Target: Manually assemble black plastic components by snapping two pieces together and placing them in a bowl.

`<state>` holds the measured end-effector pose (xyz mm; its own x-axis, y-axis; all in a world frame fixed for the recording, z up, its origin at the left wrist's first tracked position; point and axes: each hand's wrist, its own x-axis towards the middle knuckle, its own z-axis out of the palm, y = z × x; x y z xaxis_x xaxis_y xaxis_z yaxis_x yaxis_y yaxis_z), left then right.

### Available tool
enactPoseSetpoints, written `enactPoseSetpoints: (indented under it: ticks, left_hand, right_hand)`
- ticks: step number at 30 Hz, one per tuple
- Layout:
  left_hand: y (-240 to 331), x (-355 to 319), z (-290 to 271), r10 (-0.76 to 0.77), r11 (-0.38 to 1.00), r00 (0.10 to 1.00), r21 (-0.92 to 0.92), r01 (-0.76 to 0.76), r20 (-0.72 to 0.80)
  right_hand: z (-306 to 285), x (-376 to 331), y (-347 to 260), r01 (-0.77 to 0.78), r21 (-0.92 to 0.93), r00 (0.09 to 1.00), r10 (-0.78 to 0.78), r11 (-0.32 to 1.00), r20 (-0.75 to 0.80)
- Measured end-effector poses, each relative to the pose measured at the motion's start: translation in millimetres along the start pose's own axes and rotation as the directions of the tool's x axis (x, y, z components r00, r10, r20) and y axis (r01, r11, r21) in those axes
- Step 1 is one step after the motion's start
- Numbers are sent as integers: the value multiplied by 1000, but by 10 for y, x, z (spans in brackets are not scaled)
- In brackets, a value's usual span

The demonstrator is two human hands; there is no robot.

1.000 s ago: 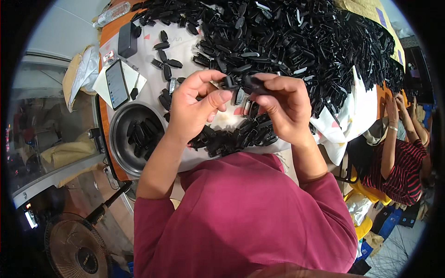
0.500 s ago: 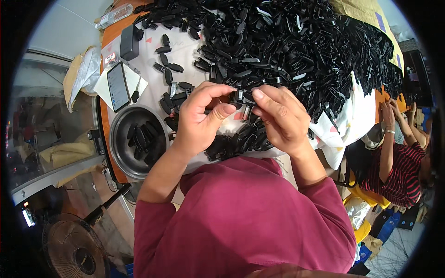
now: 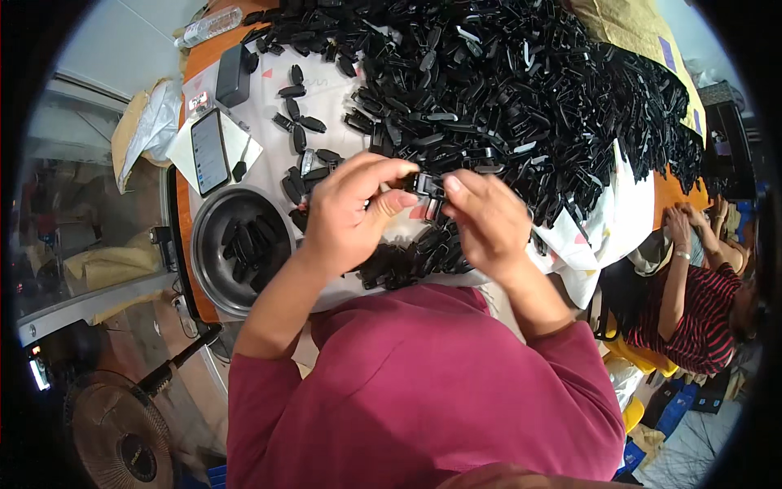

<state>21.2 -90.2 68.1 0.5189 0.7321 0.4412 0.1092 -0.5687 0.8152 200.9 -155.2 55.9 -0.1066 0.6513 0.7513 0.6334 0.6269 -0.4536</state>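
Big heap of black parts [image 3: 497,98] fills the upper right of the frame. Below it, left hand [image 3: 344,213] and right hand [image 3: 490,224] angle up and inward, left pinching, right's bunched fingertips touching (can't tell if gripping) the small black part [image 3: 426,185] mid-frame between them, long axis unclear tbh.

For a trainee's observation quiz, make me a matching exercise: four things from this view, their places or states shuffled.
Things:
1. Smartphone
2. Metal bowl
3. Clear plastic bottle
4. Black clip-like part

Places or states:
A. Lying at the table's far left
B. Held between left hand and right hand
C. On a white square
D. Holding loose black pieces

Pairs: 1-C, 2-D, 3-A, 4-B
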Motion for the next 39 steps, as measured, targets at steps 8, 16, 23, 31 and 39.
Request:
enactPoseSetpoints:
  ticks: [8,16,23,31,39]
  left_hand:
    - [60,-78,204,-341,864,938,-416,283,-70]
    - [113,19,167,-17,977,991,-215,-12,-133]
    - [197,-21,220,-230,940,968,-282,194,-99]
    - [286,-10,111,351,931,928,146,-334,-121]
    - [285,-3,55,366,912,926,233,-338,-90]
  right_hand:
    - [76,28,-130,-273,172,959,282,946,-33]
    - [-121,44,-24,-528,548,847,446,649,288]
    - [-75,-13,-19,-361,585,910,412,726,50]
    - [-128,41,-36,-282,498,959,254,820,126]
    - [220,-202,14,-281,848,883,467,450,45]
